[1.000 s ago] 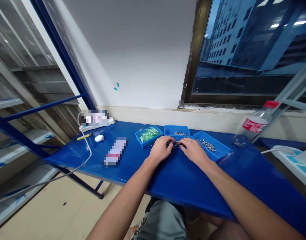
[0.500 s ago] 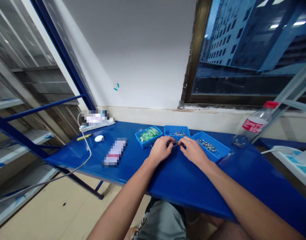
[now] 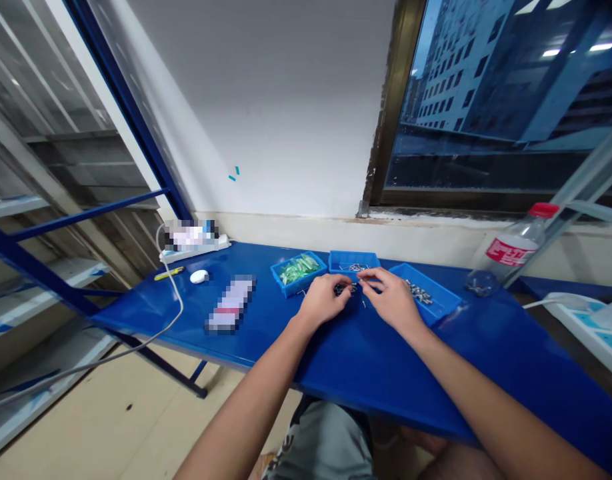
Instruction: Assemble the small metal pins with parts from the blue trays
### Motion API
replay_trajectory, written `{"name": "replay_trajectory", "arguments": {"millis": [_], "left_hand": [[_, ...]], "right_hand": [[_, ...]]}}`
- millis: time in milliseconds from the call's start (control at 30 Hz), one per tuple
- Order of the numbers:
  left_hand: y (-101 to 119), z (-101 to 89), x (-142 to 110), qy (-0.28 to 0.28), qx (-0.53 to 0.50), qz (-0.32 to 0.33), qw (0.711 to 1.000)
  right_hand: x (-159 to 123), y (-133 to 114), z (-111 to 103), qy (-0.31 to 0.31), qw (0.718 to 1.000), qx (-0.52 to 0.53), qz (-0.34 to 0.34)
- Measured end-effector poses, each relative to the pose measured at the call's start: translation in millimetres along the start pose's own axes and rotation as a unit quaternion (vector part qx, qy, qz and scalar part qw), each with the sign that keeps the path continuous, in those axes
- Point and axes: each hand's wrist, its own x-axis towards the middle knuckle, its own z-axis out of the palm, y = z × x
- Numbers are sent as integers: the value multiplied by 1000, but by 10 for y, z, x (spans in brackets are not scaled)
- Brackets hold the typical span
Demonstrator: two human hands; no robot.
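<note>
On the blue table, my left hand (image 3: pixel 322 297) curls its fingers and thumb around a small heap of metal parts (image 3: pixel 344 289). Right beside it, my right hand (image 3: pixel 389 295) pinches a tiny metal piece between thumb and index finger; its exact shape is too small to make out. One loose pin-like piece (image 3: pixel 364 303) lies on the table below the right fingertips. Behind the hands stands a blue tray with thin metal pins (image 3: pixel 355 267). A second blue tray (image 3: pixel 443 301), partly covered by the right hand, holds short metal cylinders.
To the left is a blue tray of green packets (image 3: pixel 300 269). Farther left lie a blurred phone-like object (image 3: pixel 231 305), a white oval item (image 3: pixel 199 277), a yellow cutter (image 3: pixel 169 273) and a cable (image 3: pixel 179 303). A red-capped plastic bottle (image 3: pixel 511 252) stands at the right.
My right hand has lifted slightly and drawn its fingers out straighter into a pinch. A loose piece now shows on the table beneath it. The left hand has hardly moved.
</note>
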Motion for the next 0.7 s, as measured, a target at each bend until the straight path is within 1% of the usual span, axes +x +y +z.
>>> {"name": "replay_trajectory", "arguments": {"millis": [100, 233, 333, 467, 567, 700], "left_hand": [[18, 3, 2, -17, -49, 6, 999], [17, 6, 10, -13, -111, -24, 993], [20, -8, 19, 8, -113, -40, 993], [37, -27, 29, 23, -109, -43, 993], [37, -19, 30, 34, -127, -57, 990], [1, 11, 28, 29, -150, -74, 985]], "right_hand": [[-4, 21, 8, 5, 997, 46, 55], [-6, 60, 29, -1, 991, 106, 86], [-14, 70, 46, 2, 987, 130, 91], [-20, 68, 52, 1, 990, 113, 84], [-15, 65, 49, -3, 987, 130, 93], [-8, 55, 48, -6, 980, 167, 106]]}}
